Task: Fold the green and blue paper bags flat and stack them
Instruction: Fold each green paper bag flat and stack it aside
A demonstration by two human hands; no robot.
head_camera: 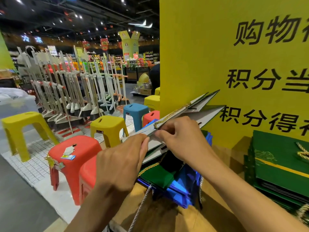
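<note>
The right hand (182,136) is pinching the bag (205,114) rim with curled fingers (164,132) while the left hand (120,163) is pressing nearly straight fingers (143,145) against its edge

Tan countertop (234,158), bare just beyond the right hand (180,139) and again near the wrists. Directly below the right hand, just right of the left hand (120,164), a pile of flattened blue paper bags (182,191) lying on it, white twisted cord handle (142,203) trailing toward the near edge. Well right of the right hand, a taller stack of flat green paper bags (280,168). Behind that hand, a yellow sign board (234,56) standing upright at the far side.
</note>
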